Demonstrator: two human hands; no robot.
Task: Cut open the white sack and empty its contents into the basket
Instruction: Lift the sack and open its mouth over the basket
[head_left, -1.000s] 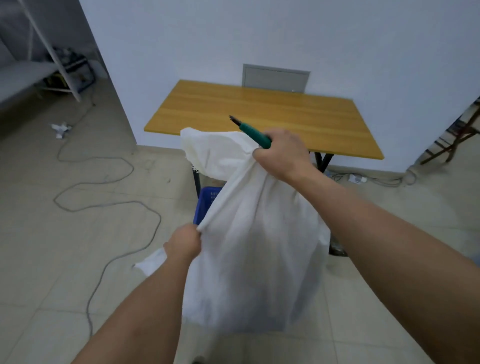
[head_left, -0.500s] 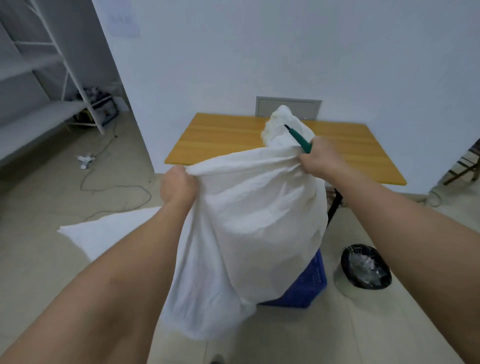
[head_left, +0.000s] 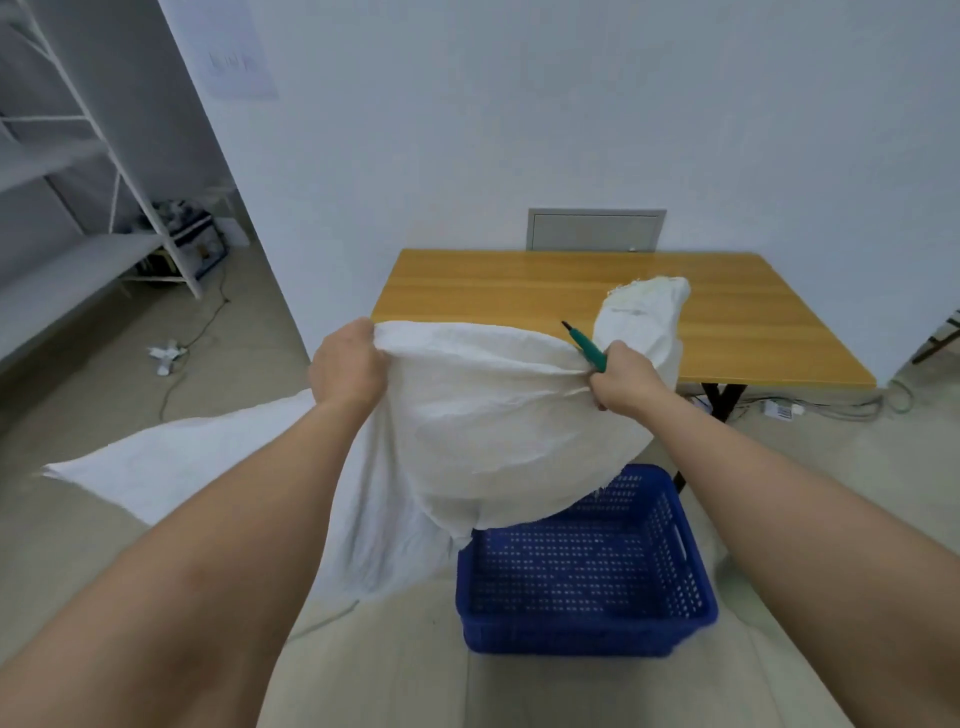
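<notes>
Head view: left hand (head_left: 347, 370) and right hand (head_left: 623, 383) (also holding green-handled tool (head_left: 587, 349)) clutch woven white sack (head_left: 498, 415) above perforated blue basket (head_left: 587, 571).

This looks like a bare storeroom or utility room, not a lived-in home. Plain white walls (head_left: 571, 104) meet a beige tiled floor (head_left: 249, 332). A simple rectangular wooden table on black legs (head_left: 493, 286) stands at the far wall under a small grey metal access hatch (head_left: 596, 230). White metal shelving (head_left: 104, 156) fills the far left, and loose cables (head_left: 831, 410) trail along the floor at the right.
</notes>
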